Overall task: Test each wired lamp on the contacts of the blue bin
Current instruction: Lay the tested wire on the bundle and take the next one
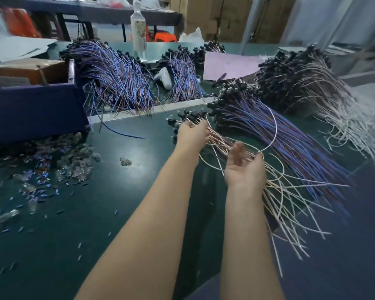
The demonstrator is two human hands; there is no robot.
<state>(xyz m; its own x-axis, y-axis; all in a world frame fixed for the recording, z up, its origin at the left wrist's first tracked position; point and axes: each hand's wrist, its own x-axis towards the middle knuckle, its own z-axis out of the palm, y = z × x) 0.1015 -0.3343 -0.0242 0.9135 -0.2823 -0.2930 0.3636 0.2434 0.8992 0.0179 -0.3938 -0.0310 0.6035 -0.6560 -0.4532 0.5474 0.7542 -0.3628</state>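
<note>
The blue bin [30, 109] stands at the left on the green table; I cannot make out its contacts. A loose bundle of white-wired lamps [279, 200] with black heads lies in front of me. My left hand [192, 133] reaches into the head end of this bundle, its fingers curled over lamps there. My right hand [245, 167] is turned palm up over the wires. Its curled fingertips hold one white wire [275, 128], which loops up and back towards my left hand.
Piles of blue-wired lamps [117, 79] lie behind and to the right, with a big white-wired pile [301, 83] at far right. Clear caps and blue scraps [52, 169] litter the left of the table. A bottle [138, 27] and pink paper [230, 63] sit at the back.
</note>
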